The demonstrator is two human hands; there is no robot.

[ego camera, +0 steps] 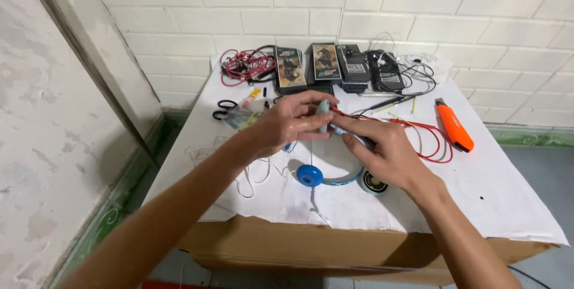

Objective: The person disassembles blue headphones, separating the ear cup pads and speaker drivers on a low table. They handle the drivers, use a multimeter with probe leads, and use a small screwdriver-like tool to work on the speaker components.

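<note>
Mid-job: both hands pinch blue headphones (326, 172) above the tabletop (508, 199); left hand (287, 124) grips the band top, right hand (382, 154) fingers its side by red wires (430, 139). Orange cutter (454, 126) and scissors (224, 109) lie unused.

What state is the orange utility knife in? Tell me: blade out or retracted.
Retracted, as far as shows: the orange utility knife lies flat on the white paper, right of both hands, with no blade seen past its dark tip.

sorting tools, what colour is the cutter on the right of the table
Bright orange with a dark tip; the cutter shows clearly in the head view.
</note>
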